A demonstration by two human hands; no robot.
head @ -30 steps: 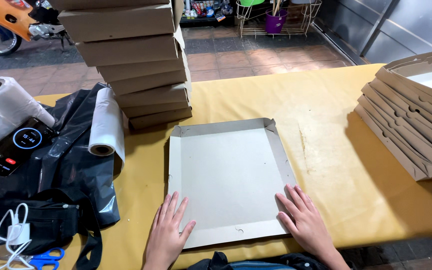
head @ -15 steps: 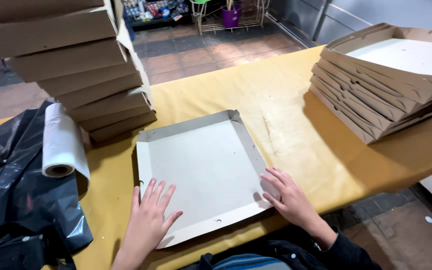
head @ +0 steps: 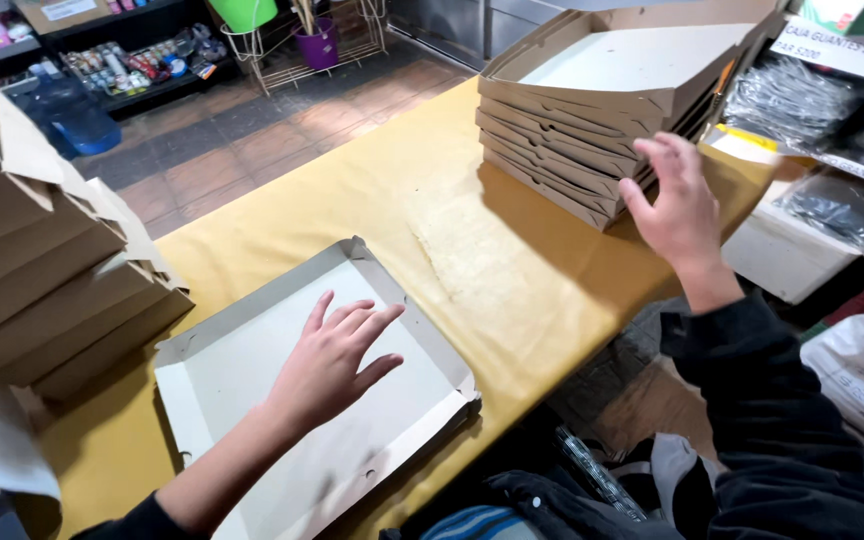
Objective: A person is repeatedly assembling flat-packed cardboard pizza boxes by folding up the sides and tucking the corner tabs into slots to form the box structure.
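Head view: left hand [head: 337, 355] lies open inside the shallow tray [head: 252, 340]; right hand [head: 677, 205], fingers spread, nears the box stack [head: 592, 110] at the table [head: 372, 190] edge.

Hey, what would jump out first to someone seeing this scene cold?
The left hand lies flat in an open cardboard tray on the yellow table. The right hand reaches for a stack of similar trays at the far right; another stack stands left.
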